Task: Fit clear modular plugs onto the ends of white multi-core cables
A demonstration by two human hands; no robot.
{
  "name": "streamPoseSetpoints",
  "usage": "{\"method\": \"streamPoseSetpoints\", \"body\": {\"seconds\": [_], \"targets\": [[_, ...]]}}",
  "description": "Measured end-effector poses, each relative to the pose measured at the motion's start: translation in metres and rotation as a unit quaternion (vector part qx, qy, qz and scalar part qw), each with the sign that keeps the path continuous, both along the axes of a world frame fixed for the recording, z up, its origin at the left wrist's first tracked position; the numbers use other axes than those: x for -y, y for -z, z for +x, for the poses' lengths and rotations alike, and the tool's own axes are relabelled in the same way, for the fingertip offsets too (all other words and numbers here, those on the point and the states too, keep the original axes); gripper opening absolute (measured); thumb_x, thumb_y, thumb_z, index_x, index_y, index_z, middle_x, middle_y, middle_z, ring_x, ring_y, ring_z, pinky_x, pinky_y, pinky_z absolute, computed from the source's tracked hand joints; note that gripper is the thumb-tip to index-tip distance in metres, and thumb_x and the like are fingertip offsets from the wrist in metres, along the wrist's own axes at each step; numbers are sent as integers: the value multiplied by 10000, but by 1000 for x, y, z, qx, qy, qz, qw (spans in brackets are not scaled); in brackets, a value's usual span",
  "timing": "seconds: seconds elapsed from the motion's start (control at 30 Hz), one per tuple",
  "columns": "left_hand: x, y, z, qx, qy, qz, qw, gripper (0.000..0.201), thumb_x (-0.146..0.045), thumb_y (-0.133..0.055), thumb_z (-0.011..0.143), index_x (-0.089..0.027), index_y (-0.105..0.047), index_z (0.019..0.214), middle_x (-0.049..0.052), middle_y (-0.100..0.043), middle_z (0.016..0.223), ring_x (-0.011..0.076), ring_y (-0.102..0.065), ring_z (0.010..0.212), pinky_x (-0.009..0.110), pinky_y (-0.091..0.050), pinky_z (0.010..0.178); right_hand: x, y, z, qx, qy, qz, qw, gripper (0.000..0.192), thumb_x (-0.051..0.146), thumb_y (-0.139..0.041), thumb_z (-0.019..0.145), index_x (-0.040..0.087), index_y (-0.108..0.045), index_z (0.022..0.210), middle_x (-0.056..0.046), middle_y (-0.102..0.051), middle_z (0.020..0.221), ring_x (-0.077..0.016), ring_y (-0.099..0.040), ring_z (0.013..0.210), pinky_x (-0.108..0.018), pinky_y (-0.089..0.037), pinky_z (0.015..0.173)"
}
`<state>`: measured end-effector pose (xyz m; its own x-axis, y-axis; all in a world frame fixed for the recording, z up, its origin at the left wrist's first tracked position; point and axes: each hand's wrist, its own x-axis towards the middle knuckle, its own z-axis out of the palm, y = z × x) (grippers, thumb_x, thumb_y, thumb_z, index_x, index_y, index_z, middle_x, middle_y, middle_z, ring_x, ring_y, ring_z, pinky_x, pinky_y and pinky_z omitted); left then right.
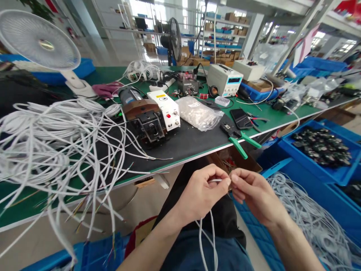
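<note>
My left hand [204, 190] is closed in a pinch around a white cable [213, 226], which loops down over my lap. Its end lies between the fingertips of both hands. My right hand [252, 190] pinches at that end, fingertips touching those of the left; whatever it grips is too small and covered to make out. Ahead of the hands, green-handled crimping pliers [238, 139] rest at the bench edge. To the left, a large heap of white cables [56, 139] spreads over the bench, with stripped coloured wire ends hanging past the edge.
A machine with a white control box [165, 109] stands on the black mat, beside a clear bag of small white parts [199, 113]. A phone [240, 118] lies near red-handled pliers [258, 119]. On the right are blue bins [318, 180] with cables and dark parts. A fan [42, 41] stands left.
</note>
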<state>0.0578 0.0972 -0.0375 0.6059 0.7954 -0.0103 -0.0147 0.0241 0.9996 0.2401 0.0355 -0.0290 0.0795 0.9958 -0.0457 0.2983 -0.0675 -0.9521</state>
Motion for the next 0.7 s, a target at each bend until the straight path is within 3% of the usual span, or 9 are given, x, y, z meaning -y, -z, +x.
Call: {"method": "streamPoseSetpoints", "body": {"seconds": [0.1,0.2,0.23,0.3,0.37,0.4,0.5,0.6,0.7], "targets": [[-21,10,16,-1,18,-37,999,210,-320,-684,1017,-132,-692,923,-17,-568,774,91,-395,626,227,-291,540,-7,5,10,66,63,41,995,248,414,-691,1054,209,-695,914,-35,-662,849,-188,-586,772,-290,-456,665],[-35,15,31,3,31,-46,998,213,-326,-676,1026,-126,-692,956,-6,-584,814,90,-424,645,227,-325,563,-12,6,21,144,95,60,983,182,367,-693,1054,225,-714,941,-55,-696,957,-206,-610,853,-293,-415,648],[-39,15,35,5,38,-50,998,207,-320,-678,1025,-127,-694,954,-3,-587,825,90,-428,650,229,-330,569,-15,6,26,126,90,37,987,199,382,-684,1061,224,-711,941,-46,-689,922,-200,-606,822,-293,-406,630],[-46,16,42,7,55,-62,997,200,-314,-689,1019,-132,-694,938,-6,-572,819,84,-403,636,234,-310,558,-22,6,36,-3,63,-47,997,266,436,-661,1075,216,-688,929,-3,-621,760,-171,-548,685,-289,-390,596],[-54,18,48,2,71,-84,994,208,-332,-702,1014,-142,-689,932,-23,-534,771,79,-351,604,239,-262,530,-30,7,46,-138,35,-117,983,325,484,-636,1084,208,-661,913,45,-511,635,-143,-455,581,-286,-374,574],[-58,20,51,-1,77,-96,992,216,-345,-707,1014,-146,-685,932,-31,-512,745,80,-335,596,241,-247,521,-34,7,50,-156,31,-128,979,336,493,-627,1088,207,-657,914,53,-490,620,-139,-440,572,-287,-373,575],[-71,26,61,-5,88,-130,988,234,-375,-704,1023,-154,-672,949,-53,-456,685,81,-311,579,237,-220,507,-41,9,56,2,62,-71,996,284,442,-623,1105,216,-681,945,12,-604,756,-156,-543,696,-293,-412,644],[-80,27,71,-11,74,-122,990,221,-354,-699,1030,-147,-693,952,-34,-503,743,81,-362,601,220,-269,517,-45,9,60,169,88,27,981,183,339,-628,1107,237,-690,968,-7,-680,915,-158,-611,807,-289,-447,715],[-85,24,78,-14,58,-103,993,205,-329,-697,1034,-149,-720,939,-6,-576,861,74,-415,637,202,-343,553,-51,8,65,130,105,-2,986,222,367,-636,1103,243,-685,925,17,-651,821,-142,-585,719,-272,-444,658]]}}
